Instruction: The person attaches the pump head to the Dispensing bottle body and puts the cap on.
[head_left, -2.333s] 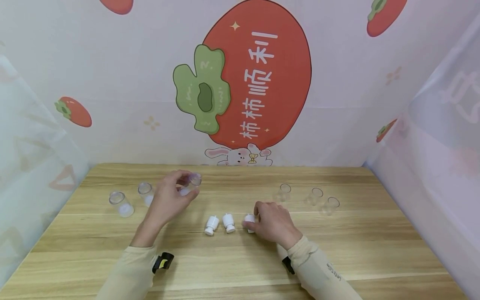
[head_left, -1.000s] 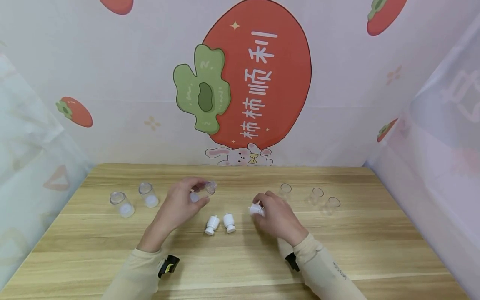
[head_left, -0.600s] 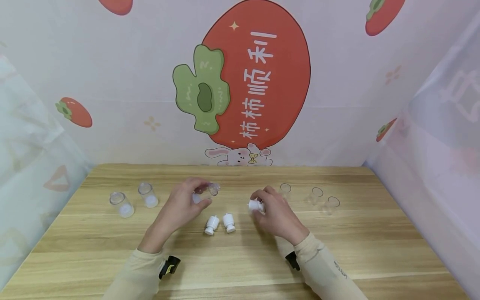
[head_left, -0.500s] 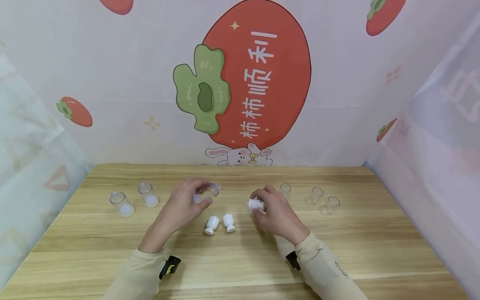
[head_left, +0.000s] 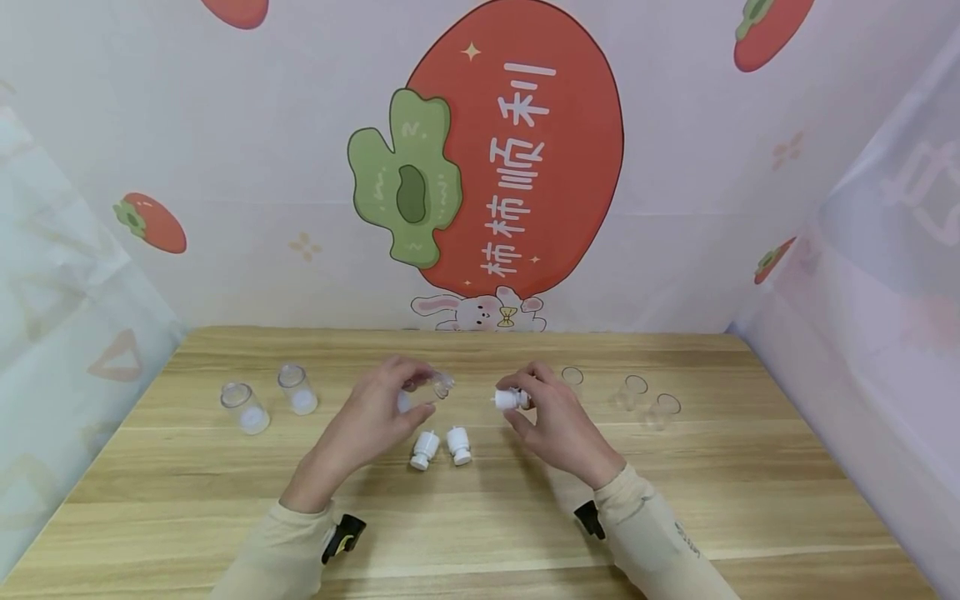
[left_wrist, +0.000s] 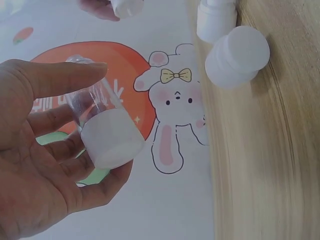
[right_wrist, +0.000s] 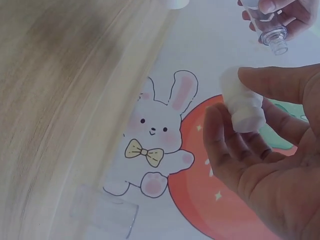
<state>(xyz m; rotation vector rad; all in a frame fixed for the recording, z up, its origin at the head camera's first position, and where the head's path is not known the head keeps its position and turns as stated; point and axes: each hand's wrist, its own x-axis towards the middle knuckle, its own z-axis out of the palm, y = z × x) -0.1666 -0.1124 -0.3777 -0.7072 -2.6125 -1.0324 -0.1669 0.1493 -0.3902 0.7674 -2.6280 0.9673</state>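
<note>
My left hand (head_left: 375,412) grips a small clear bottle (left_wrist: 112,140) with a white lower part, thumb on one side and fingers on the other. The bottle lies tilted, its open neck (right_wrist: 277,44) pointing towards my right hand. In my right hand (head_left: 562,425), thumb and fingers pinch a white pump head (right_wrist: 245,102), held sideways with its stem end facing the bottle. A gap separates the two. Below them on the table are two more white pump heads, one on the left (head_left: 424,450) and one on the right (head_left: 459,446).
Two similar clear bottles, one nearer (head_left: 244,408) and one farther back (head_left: 297,390), stand at the left of the wooden table (head_left: 480,542). Three clear caps (head_left: 632,392) stand at the right. A printed cloth wall (head_left: 262,275) closes off the back and sides.
My right hand has lifted the pump head off the table and turned it sideways. My left hand has carried the bottle to the right, narrowing the gap between them.
</note>
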